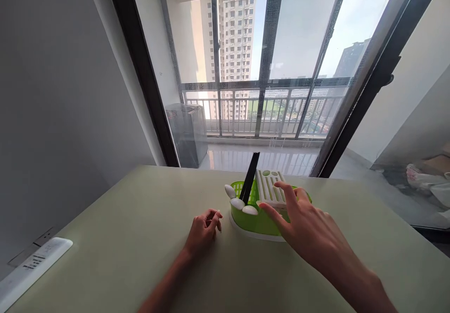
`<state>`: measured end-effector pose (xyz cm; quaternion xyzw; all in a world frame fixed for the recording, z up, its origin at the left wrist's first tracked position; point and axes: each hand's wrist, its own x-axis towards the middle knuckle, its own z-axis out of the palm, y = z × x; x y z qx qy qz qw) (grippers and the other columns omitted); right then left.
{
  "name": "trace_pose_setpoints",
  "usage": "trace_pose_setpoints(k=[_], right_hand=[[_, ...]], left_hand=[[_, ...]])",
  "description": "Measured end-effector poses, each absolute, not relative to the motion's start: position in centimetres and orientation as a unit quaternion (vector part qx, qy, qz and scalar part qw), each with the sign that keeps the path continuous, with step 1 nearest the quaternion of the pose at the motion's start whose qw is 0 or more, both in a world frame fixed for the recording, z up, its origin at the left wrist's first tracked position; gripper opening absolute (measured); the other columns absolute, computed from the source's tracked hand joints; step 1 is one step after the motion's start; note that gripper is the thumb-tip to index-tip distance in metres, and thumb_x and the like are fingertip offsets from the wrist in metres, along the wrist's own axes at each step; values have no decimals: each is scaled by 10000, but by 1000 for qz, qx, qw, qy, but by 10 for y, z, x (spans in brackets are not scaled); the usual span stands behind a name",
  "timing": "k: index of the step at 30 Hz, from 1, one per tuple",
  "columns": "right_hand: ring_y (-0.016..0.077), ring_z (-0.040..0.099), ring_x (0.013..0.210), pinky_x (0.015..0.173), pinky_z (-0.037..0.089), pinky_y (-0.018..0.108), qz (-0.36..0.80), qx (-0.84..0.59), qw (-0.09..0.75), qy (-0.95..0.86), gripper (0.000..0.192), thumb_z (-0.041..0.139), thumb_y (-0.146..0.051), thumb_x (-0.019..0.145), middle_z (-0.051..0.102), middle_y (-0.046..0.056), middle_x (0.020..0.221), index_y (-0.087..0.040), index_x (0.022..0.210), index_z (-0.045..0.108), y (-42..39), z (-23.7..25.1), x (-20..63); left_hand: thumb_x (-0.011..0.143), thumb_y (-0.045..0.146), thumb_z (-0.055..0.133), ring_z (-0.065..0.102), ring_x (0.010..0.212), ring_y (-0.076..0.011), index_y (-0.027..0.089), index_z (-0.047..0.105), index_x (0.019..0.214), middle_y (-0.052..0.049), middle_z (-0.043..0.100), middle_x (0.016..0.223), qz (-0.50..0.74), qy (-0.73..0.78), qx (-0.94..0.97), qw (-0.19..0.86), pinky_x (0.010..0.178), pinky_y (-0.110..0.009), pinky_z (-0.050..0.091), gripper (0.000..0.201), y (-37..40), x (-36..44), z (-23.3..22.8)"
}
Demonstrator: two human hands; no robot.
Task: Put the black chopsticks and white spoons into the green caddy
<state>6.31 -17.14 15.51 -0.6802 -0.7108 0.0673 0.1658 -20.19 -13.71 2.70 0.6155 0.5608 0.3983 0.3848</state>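
A green utensil caddy (253, 223) with a white base stands on the table in front of me. Several white spoons (237, 204) hang with their bowls over its near left rim. Black chopsticks (249, 178) lean upright in its left compartment, beside a white slotted rack (269, 189). My right hand (309, 226) reaches over the caddy's right side, thumb and forefinger spread apart. Its thumb tip is by the spoons and its forefinger tip is at the rack; contact is unclear. My left hand (205, 226) rests on the table left of the caddy, fingers curled in, holding nothing visible.
A pale green table (123, 238) spreads under both hands. A white power strip (38, 261) lies at its left edge. Beyond the far edge are a dark-framed glass door (355, 111) and a balcony with a grey appliance (188, 135). Bags (427, 182) sit at far right.
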Motion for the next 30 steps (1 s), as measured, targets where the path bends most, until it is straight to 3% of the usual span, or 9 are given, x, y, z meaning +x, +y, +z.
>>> trace_pose_setpoints(k=[12, 19, 24, 30], right_hand=[[217, 696, 686, 527, 453, 291, 55, -645, 155, -746, 449, 292, -540, 1049, 625, 119, 1142, -265, 1383, 413, -183, 162, 51], [197, 690, 702, 564, 475, 288, 72, -600, 157, -781, 394, 366, -474, 1055, 626, 112, 1177, -273, 1392, 407, -189, 161, 45], [240, 726, 781, 614, 517, 347, 102, -594, 136, -786, 422, 350, -445, 1060, 606, 150, 1278, -251, 1434, 381, -192, 164, 42], [249, 750, 774, 614, 528, 352, 95, -547, 156, -817, 455, 449, -463, 1022, 694, 117, 1242, -287, 1439, 421, -196, 163, 55]], left_hand=[[932, 603, 517, 510, 461, -119, 180, 650, 933, 32, 595, 628, 442, 569, 593, 359, 505, -236, 407, 443, -139, -200, 31], [899, 611, 564, 567, 564, -144, 166, 653, 899, 1, 630, 666, 561, 565, 528, 296, 588, -267, 468, 453, -111, -223, 31], [905, 607, 561, 632, 803, -191, 157, 699, 926, -72, 715, 873, 572, 565, 554, 215, 779, -296, 511, 471, -85, -244, 84], [912, 594, 605, 660, 1150, -277, 207, 733, 1094, -94, 743, 1198, 439, 503, 688, 284, 1046, -396, 479, 446, -80, -217, 160]])
